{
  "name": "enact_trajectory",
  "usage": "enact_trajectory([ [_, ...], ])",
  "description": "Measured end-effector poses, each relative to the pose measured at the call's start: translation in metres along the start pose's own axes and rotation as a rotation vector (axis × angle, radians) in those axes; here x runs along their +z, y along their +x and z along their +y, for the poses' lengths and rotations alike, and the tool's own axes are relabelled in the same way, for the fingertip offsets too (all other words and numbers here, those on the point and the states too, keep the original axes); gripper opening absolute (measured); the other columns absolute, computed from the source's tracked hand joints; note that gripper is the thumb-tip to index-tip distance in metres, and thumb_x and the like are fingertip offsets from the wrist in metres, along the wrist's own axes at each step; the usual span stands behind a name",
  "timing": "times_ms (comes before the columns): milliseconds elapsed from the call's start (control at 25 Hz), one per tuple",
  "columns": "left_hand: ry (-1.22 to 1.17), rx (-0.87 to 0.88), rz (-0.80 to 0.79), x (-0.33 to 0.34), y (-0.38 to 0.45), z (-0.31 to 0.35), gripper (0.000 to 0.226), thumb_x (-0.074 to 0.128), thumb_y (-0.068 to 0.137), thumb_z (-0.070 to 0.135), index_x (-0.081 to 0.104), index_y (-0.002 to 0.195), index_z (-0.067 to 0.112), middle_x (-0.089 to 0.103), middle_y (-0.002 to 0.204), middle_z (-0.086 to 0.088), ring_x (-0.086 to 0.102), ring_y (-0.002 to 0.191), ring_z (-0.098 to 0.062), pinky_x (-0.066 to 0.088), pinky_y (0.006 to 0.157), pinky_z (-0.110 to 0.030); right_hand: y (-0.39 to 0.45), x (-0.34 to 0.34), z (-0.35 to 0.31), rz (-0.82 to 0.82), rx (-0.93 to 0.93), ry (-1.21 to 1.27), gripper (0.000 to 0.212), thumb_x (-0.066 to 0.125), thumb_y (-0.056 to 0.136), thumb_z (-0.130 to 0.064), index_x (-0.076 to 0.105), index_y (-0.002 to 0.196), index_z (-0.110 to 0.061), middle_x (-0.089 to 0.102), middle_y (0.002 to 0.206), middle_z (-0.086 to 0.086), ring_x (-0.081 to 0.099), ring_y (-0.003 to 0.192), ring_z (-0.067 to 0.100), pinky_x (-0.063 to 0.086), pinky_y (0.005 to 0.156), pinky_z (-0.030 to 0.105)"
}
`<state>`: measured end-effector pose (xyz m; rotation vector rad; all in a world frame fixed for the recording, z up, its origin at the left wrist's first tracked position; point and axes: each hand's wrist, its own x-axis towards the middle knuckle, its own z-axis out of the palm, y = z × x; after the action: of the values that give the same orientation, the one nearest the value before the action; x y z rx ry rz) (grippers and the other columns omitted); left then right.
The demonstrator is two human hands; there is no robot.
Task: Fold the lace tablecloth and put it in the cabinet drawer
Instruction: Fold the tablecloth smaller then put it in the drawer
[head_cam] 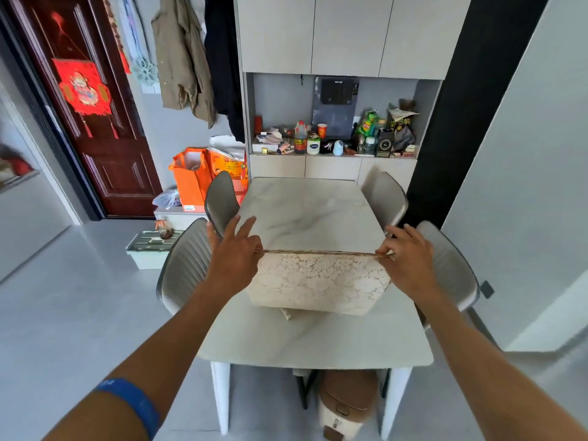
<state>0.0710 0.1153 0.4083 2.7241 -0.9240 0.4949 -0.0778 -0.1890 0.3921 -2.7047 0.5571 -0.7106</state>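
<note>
Lace tablecloth [318, 281], cream, folded, top corners pinched by left hand [234, 256], right hand [409, 253]

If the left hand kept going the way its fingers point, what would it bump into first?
Probably the grey ribbed chair back just beyond the left hand, which pinches the folded cream lace tablecloth; depth is uncertain.

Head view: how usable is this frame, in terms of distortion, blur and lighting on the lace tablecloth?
Head view: strong wide-angle bending, with the walls and the door leaning outward; the left edge is smeared, while the centre is sharp enough to show the pattern of the lace tablecloth held by the left hand and right hand; even daylight, with only soft sheen on the marble table.
</note>
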Motion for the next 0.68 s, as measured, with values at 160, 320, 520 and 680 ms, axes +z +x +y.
enact_trajectory([
  [160,-0.044,-0.018,0.023,-0.017,-0.025,-0.011,0.01,0.064,0.091,0.025,0.071,0.094,0.019,0.037,0.155,0.002,0.02,0.147,-0.024,-0.001,0.112,-0.067,-0.02,-0.021,-0.022,0.001,-0.015,0.016,0.005,0.077,0.08,-0.022,0.074,0.083,-0.025,0.055,0.141,-0.004,0.03,0.143,0.024,0.019,0.113,0.05],
  [320,-0.08,-0.042,0.002,-0.019,-0.008,-0.02,0.011,0.063,0.09,0.028,0.071,0.092,0.021,0.038,0.154,0.004,0.02,0.146,-0.024,0.0,0.111,-0.067,-0.002,-0.033,-0.03,-0.041,-0.022,0.034,0.006,0.078,0.08,-0.024,0.072,0.079,-0.026,0.057,0.138,-0.006,0.034,0.141,0.023,0.026,0.111,0.049],
  [520,-0.064,-0.049,-0.149,0.026,0.058,-0.037,0.015,0.059,0.092,0.032,0.07,0.099,0.024,0.035,0.155,0.004,0.019,0.147,-0.023,0.0,0.111,-0.067,0.059,0.012,-0.007,-0.192,0.016,0.032,0.014,0.077,0.08,-0.029,0.065,0.073,-0.03,0.054,0.142,-0.008,0.033,0.142,0.023,0.026,0.109,0.045],
  [680,-0.03,-0.073,-0.337,0.114,0.151,-0.057,0.02,0.054,0.094,0.035,0.067,0.105,0.026,0.034,0.156,0.006,0.019,0.147,-0.021,0.001,0.113,-0.065,0.158,0.1,0.038,-0.386,0.03,0.039,0.01,0.075,0.077,-0.028,0.069,0.076,-0.021,0.061,0.132,-0.006,0.041,0.135,0.023,0.031,0.099,0.041],
])
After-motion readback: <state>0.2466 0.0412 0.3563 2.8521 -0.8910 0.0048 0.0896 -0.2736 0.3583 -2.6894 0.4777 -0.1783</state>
